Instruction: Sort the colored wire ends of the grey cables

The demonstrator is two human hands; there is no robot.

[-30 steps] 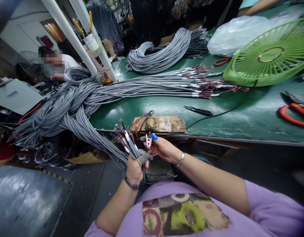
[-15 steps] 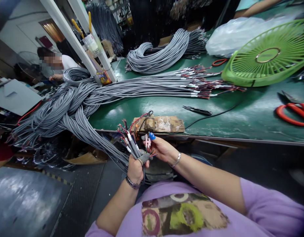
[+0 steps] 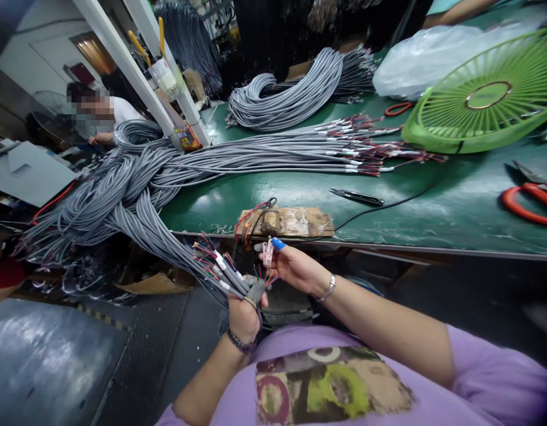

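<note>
Green table (image 3: 433, 228) at 12 o'clock; grey cables (image 3: 233, 277) clenched in L hand (image 3: 244, 319), stripped ends pointing approx. 10-11 o'clock. R hand (image 3: 298, 269) pinches pinkish clip-like tool (image 3: 267, 254) nr coloured wires (image 3: 272, 278) at L hand's 1 o'clock; best keep L grip firm, wires fanned.

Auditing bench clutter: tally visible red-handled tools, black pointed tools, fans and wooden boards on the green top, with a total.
Red-handled tools: 2
Black pointed tool: 1
Green fan: 1
Wooden board: 1
Total: 5
</note>
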